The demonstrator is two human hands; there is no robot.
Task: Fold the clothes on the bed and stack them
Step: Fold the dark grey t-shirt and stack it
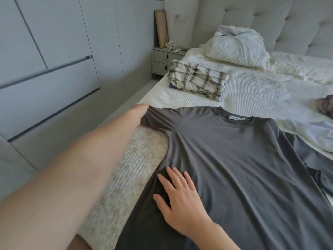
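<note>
Your left hand [138,113] is stretched way out and has hold of the end of the sleeve of the dark grey short-sleeved T-shirt [234,159]. The fingers are tucked behind the fabric, so you can't see exactly how they curl, but the sleeve bunches up right at that hand. Your right hand [180,201] lies flat on the shirt's lower left side, fingers straight and spread, pressing the cloth down onto the bed; it isn't gripping anything.

The shirt lies face up, spread between your two hands and off to the right of them, with the round collar and its small white neck label [236,118] just right of the held sleeve. Under the shirt, between your hands, there's a strip of the cream ribbed bedspread [137,159].

Past your left hand, further up the bed, sits a folded stack topped by a cream and grey checked garment [198,79], with a dark blue piece peeking out beneath it. Beyond that stack is a crumpled white pillow [237,46] against the padded grey headboard [288,20]. Far right of the shirt, a pale blue garment [313,132] lies loose, and something dark and blurry sits at the frame edge. Left of the stack, off the bed, stands a grey two-drawer nightstand [163,61], and pale grey wardrobe doors [54,42] run beside your left arm.
</note>
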